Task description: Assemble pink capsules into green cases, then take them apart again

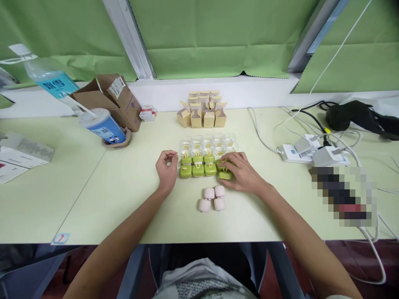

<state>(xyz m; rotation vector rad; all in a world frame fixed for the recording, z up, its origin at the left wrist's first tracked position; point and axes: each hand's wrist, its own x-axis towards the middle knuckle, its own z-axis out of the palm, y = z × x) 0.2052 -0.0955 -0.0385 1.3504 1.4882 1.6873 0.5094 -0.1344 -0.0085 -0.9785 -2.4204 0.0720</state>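
At the center of the frame, a person's right hand (pixel 239 170) is gripping a green case (pixel 225 176) at the right end of the green rows (pixel 198 170). The left hand (pixel 167 168) is resting half-curled, its hollow showing, just beside their left end. Pink cases (pixel 209 193) are lying below.

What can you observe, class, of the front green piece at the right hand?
The green piece is small, glossy and boxy with rounded edges, apparently plastic. A yellow loop shows at its top. It is at the near right end of the green group; whether it is lifted is unclear. The right hand partly covers it, seemingly touching.
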